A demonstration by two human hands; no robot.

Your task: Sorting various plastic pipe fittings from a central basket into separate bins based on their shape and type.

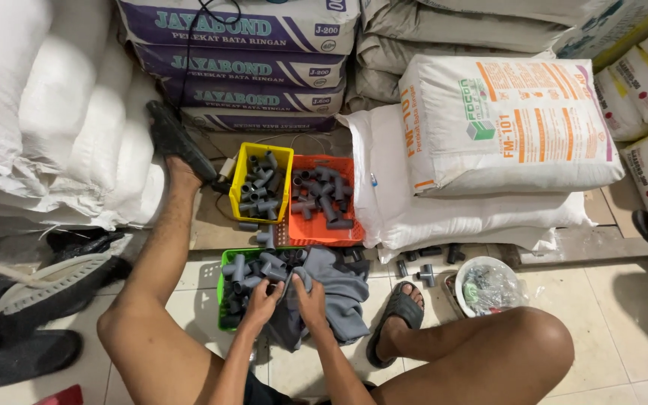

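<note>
Seen from overhead, seated on tiled floor w/ knees spread: both hands down at a green basket (226, 289) packed w/ short grey pipe fittings (253, 271). Fittings heaped w/o common direction; long axes of most lying roughly flat, some tilted up-right, open ends pointing every which way. Grey cloth (339, 289) draped over basket's right half, its length running from upper left down toward lower right, spilling onto floor.

Left hand (262, 301) palm-down, fingers curled over fittings at cloth's edge; forearm angled up from lower centre. Right hand (310, 298) just beside it, fingers bunched & pinching a fold of the cloth; forearm rising from bottom edge, wrists nearly touching. Whether left hand actually grips a fitting: can't tell.

Beyond basket, a yellow basket (244, 161) & an orange basket (343, 236) side by side, both holding more grey fittings. White sacks (489, 127) stacked at right, purple-banded sacks (241, 67) behind. Sandalled foot (399, 311) right of cloth; plastic bag in a bowl (489, 285) near it.
</note>
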